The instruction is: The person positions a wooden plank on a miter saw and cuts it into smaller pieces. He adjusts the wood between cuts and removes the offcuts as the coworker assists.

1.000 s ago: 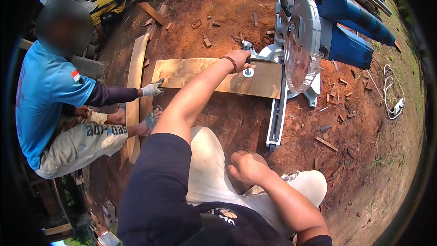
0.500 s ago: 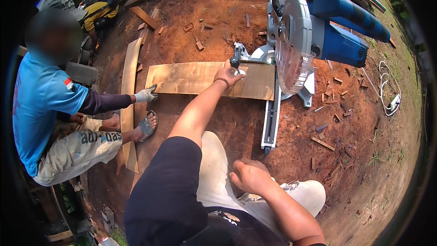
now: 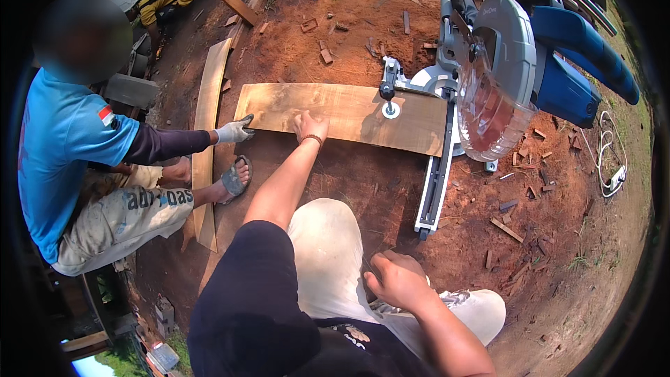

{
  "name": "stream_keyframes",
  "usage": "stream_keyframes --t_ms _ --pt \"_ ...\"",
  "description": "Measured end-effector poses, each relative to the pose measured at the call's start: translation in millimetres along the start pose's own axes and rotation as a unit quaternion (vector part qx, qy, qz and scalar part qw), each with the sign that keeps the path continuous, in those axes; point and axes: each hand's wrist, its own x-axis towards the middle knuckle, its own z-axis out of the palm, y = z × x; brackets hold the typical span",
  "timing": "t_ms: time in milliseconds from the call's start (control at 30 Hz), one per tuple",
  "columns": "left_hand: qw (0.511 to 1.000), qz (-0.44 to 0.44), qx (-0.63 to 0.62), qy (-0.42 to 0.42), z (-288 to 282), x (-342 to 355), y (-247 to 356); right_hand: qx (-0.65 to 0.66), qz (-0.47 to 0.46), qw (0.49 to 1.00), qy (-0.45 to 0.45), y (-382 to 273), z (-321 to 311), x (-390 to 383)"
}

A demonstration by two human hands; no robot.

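A wide light-brown wooden board (image 3: 342,108) lies across the base of a blue and grey miter saw (image 3: 499,63). My left hand (image 3: 310,126) grips the board's near edge around its middle, fingers curled over the top. Toward the right end of the board, the saw's clamp (image 3: 388,87) stands over it with a round white pad (image 3: 391,109) on the wood. Loosely curled above my lap is my right hand (image 3: 399,280), with nothing visible in it; its fingertips are partly hidden. A co-worker's gloved hand (image 3: 235,130) holds the board's left end.
A co-worker in a blue shirt (image 3: 77,160) sits at the left beside a long narrow plank (image 3: 207,139). Another person in yellow (image 3: 164,1) bends down farther back. Wood offcuts (image 3: 506,230) litter the reddish soil, and a white cable (image 3: 607,146) lies at the right.
My left hand has left the clamp and moved left along the board to its near edge. The view has shifted slightly; my right hand stays curled above my lap.
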Motion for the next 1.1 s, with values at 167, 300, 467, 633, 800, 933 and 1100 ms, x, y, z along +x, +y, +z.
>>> stream_keyframes --t_ms 167,300,467,633,800,933,1100 --pt "0.972 0.132 -0.165 -0.103 23.0 10.4 52.9 -0.002 -0.002 1.000 0.005 1.0 3.0 9.2" --pt "0.939 0.218 -0.120 -0.238 53.7 -8.3 118.5 0.003 -0.012 1.000 -0.014 0.9 3.6 12.4" --pt "0.969 0.225 -0.069 -0.070 67.2 -17.0 140.5 -0.017 -0.003 1.000 -0.007 1.8 5.3 13.6" --pt "0.968 0.206 -0.029 -0.141 67.2 -5.1 138.7 -0.012 0.018 0.999 -0.026 6.2 9.8 10.0" --pt "0.961 0.232 0.127 -0.086 56.0 7.8 144.6 -0.013 0.039 0.999 -0.003 12.5 10.1 3.3" --pt "0.922 0.243 0.238 -0.183 36.6 19.8 156.1 -0.017 0.033 0.999 -0.017 13.1 7.6 1.8" --pt "0.903 0.258 0.266 -0.217 23.6 27.0 168.4 -0.023 0.044 0.999 -0.018 14.5 8.4 -2.1"
